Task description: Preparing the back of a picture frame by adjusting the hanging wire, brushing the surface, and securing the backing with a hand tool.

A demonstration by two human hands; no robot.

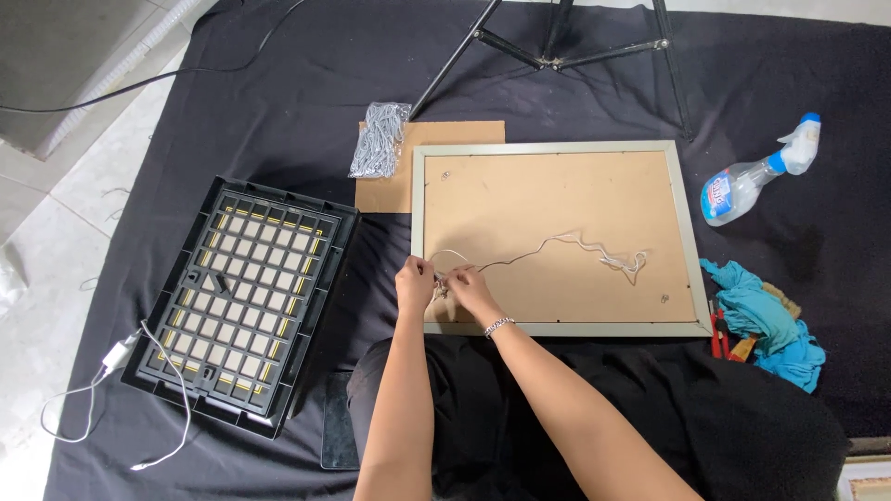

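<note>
A picture frame [552,147] lies face down on the black cloth, its brown backing board up. A white cord [557,243] snakes across the backing from the left edge toward the right. My left hand [414,281] and my right hand [471,289] meet at the frame's left side, both pinching the cord's left end near a small metal fitting. My right wrist wears a bracelet. What lies under the fingers is hidden.
A black plastic crate [246,297] sits upside down at left, with a white charger cable [139,371] beside it. A bag of metal hooks [379,139] rests on brown card. A spray bottle [756,172], teal rag [766,315] and tripod legs [557,46] surround the frame.
</note>
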